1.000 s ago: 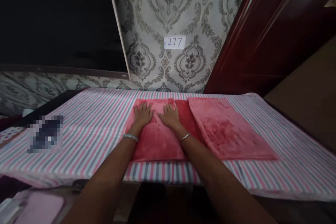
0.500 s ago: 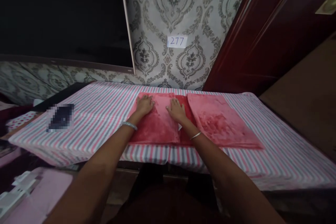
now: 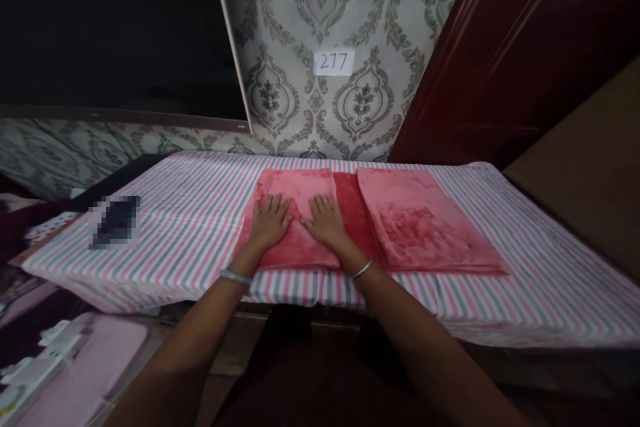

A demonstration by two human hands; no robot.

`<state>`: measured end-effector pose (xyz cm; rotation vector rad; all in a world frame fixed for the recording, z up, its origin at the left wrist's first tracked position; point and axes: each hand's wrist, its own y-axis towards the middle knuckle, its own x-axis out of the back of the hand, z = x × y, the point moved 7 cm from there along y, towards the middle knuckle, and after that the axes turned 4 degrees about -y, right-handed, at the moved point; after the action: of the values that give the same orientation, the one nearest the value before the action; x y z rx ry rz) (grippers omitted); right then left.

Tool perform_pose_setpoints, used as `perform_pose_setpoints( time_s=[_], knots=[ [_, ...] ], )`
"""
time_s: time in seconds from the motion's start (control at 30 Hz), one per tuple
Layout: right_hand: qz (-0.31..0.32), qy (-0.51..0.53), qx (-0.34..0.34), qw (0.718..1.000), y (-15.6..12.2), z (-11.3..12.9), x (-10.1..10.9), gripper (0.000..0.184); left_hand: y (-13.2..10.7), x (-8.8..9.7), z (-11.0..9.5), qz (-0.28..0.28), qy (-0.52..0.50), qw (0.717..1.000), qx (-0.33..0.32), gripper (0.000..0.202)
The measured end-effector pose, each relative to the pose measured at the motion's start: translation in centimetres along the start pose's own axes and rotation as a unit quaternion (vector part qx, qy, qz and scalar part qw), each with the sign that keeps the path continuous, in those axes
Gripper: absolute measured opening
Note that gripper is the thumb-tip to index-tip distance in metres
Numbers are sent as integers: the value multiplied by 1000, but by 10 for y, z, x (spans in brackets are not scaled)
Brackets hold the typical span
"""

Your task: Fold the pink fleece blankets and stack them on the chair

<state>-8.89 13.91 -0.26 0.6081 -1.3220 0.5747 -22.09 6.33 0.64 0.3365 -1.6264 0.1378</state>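
A red and pink folded cloth (image 3: 295, 180) lies on the striped tablecloth (image 3: 200, 193). Its left and right parts are folded inward, with a darker red strip showing between them. My left hand (image 3: 271, 221) rests flat on the left folded part, fingers spread. Beside it my right hand (image 3: 325, 219) presses the same part near its inner edge, fingers also spread. The right folded part, mottled pink and red, lies untouched beyond my right wrist. A bracelet circles each of my wrists.
A television (image 3: 115, 33) stands at the back left. A paper marked 277 (image 3: 334, 63) is stuck on the patterned wall. A dark red door (image 3: 480, 80) rises at the back right. A pixelated dark object (image 3: 116, 221) lies on the table's left. Pink and white items sit low left.
Both hands have slid toward me over the left folded part, and my right hand has also moved left. The fingers are now more spread. The camera view has shifted slightly.
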Motion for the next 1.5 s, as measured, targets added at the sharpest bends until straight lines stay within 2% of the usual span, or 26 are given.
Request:
perform_pose_setpoints(
  time_s=[0.17,0.4,0.5,0.6,0.7,0.8,0.97,1.2,1.37,1.5],
  knots=[
    [12,-5,-38,999,-10,-27,-2,71,0,1,0,-2,-8,1000,3,61],
    [50,13,-45,998,-13,-30,7,69,2,-3,1,-3,-23,1000,11,60],
    [35,15,-44,998,-17,-11,20,72,5,2,2,9,-39,999,12,60],
    [18,31,16,999,-28,24,26,73,-1,12,5,27,-63,998,3,58],
    [38,47,58,996,-38,48,15,71,-18,19,6,12,-60,998,-26,56],
    [48,49,75,995,-43,52,2,71,-36,8,7,22,-37,998,-47,57],
    [38,45,78,995,-46,36,-3,71,-44,-9,9,27,-33,998,-54,60],
    [32,42,14,999,-72,-14,-5,67,-42,-5,8,16,-46,997,-53,59],
    [-53,106,41,992,-96,-41,-11,59,-43,-5,7,3,-71,996,-62,58],
    [-147,200,99,964,-107,-52,-6,48,-44,1,9,-42,-107,991,-70,54]
  ],
)
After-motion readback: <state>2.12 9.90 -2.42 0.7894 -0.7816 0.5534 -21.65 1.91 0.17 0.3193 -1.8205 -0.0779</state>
